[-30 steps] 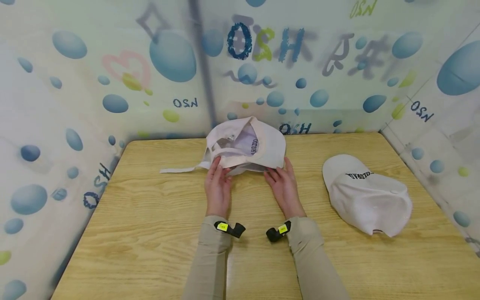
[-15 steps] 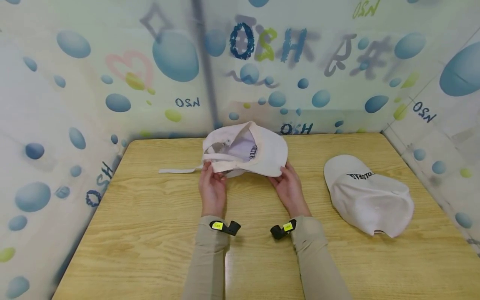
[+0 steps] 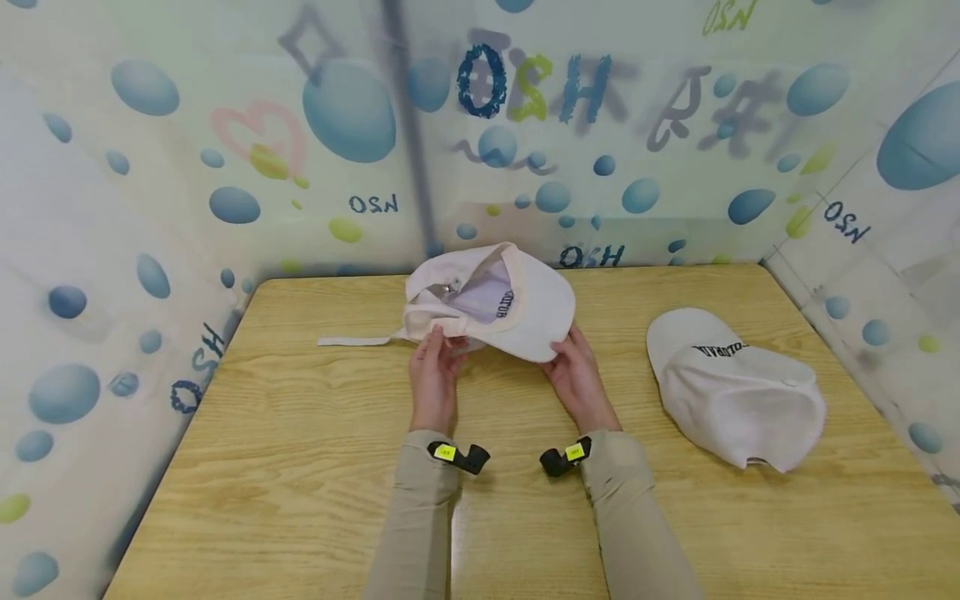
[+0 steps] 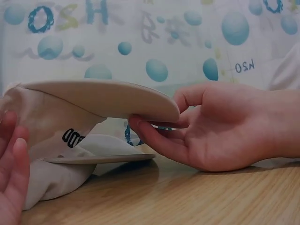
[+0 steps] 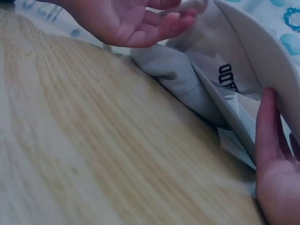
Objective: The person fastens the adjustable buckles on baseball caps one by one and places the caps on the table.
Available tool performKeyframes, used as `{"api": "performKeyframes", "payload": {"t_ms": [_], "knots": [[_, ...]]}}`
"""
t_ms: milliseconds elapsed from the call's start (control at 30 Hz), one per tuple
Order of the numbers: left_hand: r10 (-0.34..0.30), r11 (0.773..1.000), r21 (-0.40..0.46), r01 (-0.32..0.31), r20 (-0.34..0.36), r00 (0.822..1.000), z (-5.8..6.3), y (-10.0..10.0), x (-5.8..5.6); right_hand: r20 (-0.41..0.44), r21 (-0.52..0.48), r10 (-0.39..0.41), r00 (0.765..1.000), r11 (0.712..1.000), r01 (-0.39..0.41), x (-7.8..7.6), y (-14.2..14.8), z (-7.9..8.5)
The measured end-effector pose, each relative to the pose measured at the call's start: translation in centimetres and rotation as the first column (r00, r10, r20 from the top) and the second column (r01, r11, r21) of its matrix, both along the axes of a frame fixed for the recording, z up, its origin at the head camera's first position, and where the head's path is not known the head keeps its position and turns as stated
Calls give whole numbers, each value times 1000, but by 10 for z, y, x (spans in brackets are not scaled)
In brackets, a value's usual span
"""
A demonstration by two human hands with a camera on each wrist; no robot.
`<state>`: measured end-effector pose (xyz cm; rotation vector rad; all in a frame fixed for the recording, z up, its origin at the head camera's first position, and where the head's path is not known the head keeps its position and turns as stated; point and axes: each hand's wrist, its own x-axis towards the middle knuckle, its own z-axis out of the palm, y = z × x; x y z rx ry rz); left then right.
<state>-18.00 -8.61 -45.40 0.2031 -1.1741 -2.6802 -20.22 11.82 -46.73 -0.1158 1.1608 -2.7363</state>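
A white baseball cap (image 3: 551, 304) is held tilted at the table's back edge, its inside and dark lettering showing. My left hand (image 3: 433, 379) pinches the cap's rear band, with the thumb on the near side. At the other end my right hand (image 3: 583, 382) grips the brim, thumb on one face and fingers on the other, as the left wrist view shows. Under the held cap lies another pale cap (image 4: 65, 180), its brim low over the wood. A loose white strap (image 3: 352, 341) trails to the left on the table.
To the right of my right arm, a further white cap (image 3: 738, 392) with dark lettering rests on the wooden table (image 3: 300, 467). A patterned wall (image 3: 285, 217) stands directly behind the table, and side walls flank it.
The held cap's brim has come slightly down and nearer, with my right hand shifting along its edge. My left hand moved left, then back right on the band.
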Motion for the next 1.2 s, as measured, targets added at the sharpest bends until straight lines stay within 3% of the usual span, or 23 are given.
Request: {"api": "performKeyframes", "payload": {"t_ms": [100, 167, 300, 400, 633, 800, 933, 1200], "knots": [[-42, 994, -103, 47, 52, 998, -1, 2, 1, 2, 16, 4, 1000, 1000, -4, 1, 0, 0], [-78, 972, -215, 93, 79, 994, -2, 4, 2, 2, 28, 10, 1000, 1000, -10, 1, -1, 0], [-121, 887, -431, 164, 125, 985, -2, 8, 2, -12, 66, 33, 999, 997, -32, 2, -1, -1], [-132, 837, -513, 189, 147, 980, -2, 11, 2, -30, 97, 56, 998, 994, -53, 4, -1, -1], [-96, 841, -526, 128, 89, 991, 4, 13, 4, -10, 83, 64, 998, 995, -63, 4, -1, -1], [-61, 826, -559, 66, 28, 998, 3, 11, 7, 43, 36, 24, 999, 999, -25, 3, -2, 1], [-94, 825, -561, 76, -3, 996, 2, 10, 6, 55, -5, -13, 998, 1000, 13, 2, -1, 1], [-150, 796, -600, 80, -67, 986, 20, 11, 16, 8, -53, -123, 992, 991, 123, 2, 9, 1]]}}
